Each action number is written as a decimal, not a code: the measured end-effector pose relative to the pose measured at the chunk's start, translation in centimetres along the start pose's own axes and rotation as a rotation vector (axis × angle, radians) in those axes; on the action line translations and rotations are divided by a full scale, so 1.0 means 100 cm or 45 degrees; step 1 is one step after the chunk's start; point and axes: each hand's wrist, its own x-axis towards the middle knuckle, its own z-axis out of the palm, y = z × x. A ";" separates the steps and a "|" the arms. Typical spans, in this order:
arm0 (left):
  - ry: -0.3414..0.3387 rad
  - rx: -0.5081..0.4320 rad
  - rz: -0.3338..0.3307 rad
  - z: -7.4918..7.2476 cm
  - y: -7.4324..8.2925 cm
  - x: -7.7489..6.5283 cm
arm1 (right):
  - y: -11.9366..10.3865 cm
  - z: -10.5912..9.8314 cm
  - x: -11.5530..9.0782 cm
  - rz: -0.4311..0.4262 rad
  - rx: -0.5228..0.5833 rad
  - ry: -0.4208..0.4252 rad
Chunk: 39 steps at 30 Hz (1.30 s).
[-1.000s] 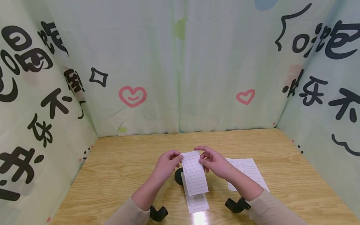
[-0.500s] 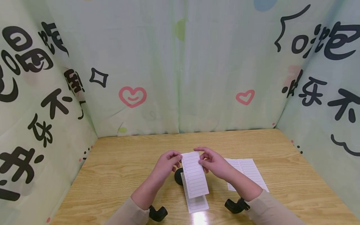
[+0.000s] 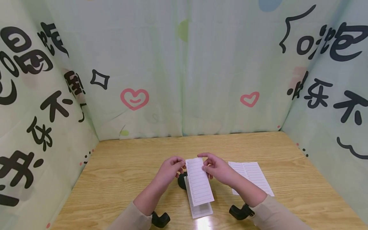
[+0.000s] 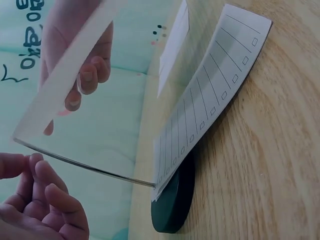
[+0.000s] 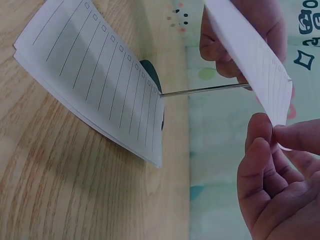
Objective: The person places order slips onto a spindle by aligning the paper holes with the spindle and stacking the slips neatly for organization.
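Observation:
A white checklist sheet with ruled lines (image 3: 199, 182) hangs tilted above the table. My right hand (image 3: 219, 168) pinches its right edge near the top. My left hand (image 3: 169, 170) is at the upper left corner, thumb and finger tips together; whether they catch the paper's edge is unclear. Under the sheet stands a bill spike with a thin metal rod (image 4: 90, 165) and a dark round base (image 4: 174, 207). The rod's upper end meets the sheet; whether it pierces the paper is hidden. Lower down, a few lined sheets (image 5: 95, 65) sit around the rod, one end over the base.
More lined paper (image 3: 253, 175) lies on the wooden table (image 3: 129, 159), right of the spike and partly behind the right forearm. Printed cloth (image 3: 212, 64) encloses the table at the back and both sides. Black wrist devices (image 3: 161, 219) are worn on both arms.
The raised sheet has moved slightly down and toward the body, covering more of the lower sheets. Both hands have lowered a little. The left thumb no longer visibly overlaps the sheet's corner.

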 end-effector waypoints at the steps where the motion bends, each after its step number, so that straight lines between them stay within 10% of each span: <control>1: 0.002 -0.001 -0.004 0.000 0.000 0.000 | 0.000 0.000 0.000 0.005 0.000 -0.002; 26: 0.032 0.057 0.014 0.000 0.001 -0.006 | -0.003 0.001 -0.004 0.001 -0.031 0.001; 39: 0.004 0.488 0.043 -0.001 -0.012 0.001 | 0.022 0.008 -0.003 -0.017 -0.089 -0.071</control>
